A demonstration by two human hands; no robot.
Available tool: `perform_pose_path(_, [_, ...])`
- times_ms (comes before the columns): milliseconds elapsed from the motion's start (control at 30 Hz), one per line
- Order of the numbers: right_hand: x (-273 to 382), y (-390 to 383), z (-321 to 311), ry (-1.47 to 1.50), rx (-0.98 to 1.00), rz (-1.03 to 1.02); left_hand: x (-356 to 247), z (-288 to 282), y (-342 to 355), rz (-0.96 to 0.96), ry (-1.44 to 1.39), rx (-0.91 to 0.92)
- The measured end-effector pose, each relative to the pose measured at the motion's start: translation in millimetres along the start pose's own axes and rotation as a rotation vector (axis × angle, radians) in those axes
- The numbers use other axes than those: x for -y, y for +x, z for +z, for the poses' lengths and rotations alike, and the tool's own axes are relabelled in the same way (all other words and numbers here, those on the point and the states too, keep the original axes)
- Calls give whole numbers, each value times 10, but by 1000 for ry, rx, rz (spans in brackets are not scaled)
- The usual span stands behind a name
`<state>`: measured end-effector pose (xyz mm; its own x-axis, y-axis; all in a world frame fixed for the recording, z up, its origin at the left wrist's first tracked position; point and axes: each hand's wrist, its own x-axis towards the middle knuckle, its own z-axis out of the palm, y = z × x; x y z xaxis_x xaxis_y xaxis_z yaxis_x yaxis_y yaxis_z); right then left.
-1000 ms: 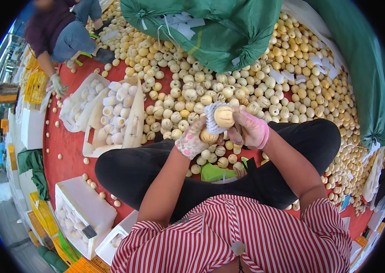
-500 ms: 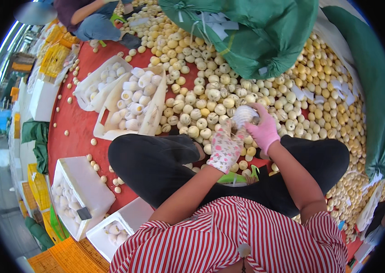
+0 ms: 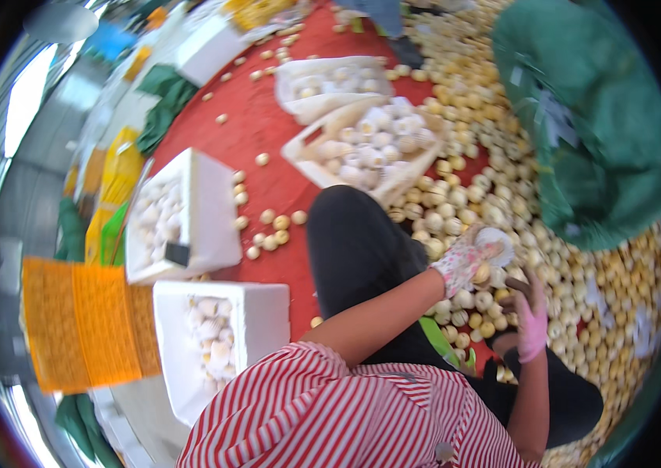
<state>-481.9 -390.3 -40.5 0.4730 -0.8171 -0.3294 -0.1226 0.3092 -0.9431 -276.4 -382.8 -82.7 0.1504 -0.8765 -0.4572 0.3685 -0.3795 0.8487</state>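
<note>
My left hand (image 3: pixel 467 261), in a white glove with pink flowers, is closed around a small round fruit in a white foam net (image 3: pixel 496 245). A little to the right and nearer, my right hand (image 3: pixel 530 312) in a pink glove has its fingers apart, with nothing seen in them. The fingers on that glove look dark. Below and around both hands spreads a heap of cream-yellow, melon-like fruit (image 3: pixel 455 210), several with dark stripes. The hands are slightly blurred.
An off-white crate (image 3: pixel 311 152) of netted fruit stands beyond my left knee, another white crate (image 3: pixel 291 93) behind it. Two white foam boxes (image 3: pixel 213 210) (image 3: pixel 264 312) of netted fruit sit left, near orange crates (image 3: pixel 88 320). A green sack (image 3: pixel 604 132) lies far right. Loose fruit dots the red floor covering (image 3: pixel 213 140).
My view has swung left, so the scene sits further right. My right hand has come off the netted fruit, which stays in my left hand.
</note>
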Motion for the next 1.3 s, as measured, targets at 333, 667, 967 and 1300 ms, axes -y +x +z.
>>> perform_pose_path(333, [-245, 222, -280, 64, -183, 131, -1035, -1352, 295, 104, -923, -85])
perform_pose_path(667, [-465, 171, -581, 4, -198, 124, -1570, -2219, -1046, 365, -725, -619])
perform_pose_path(967, [-338, 272, -280, 27, -137, 238, 9, -3736, -3511, 477, -901, -1282])
perform_pose_path(1300, [-195, 424, -181, -70, -43, 183, -1500, -1611, -1277, 534, -55, -572])
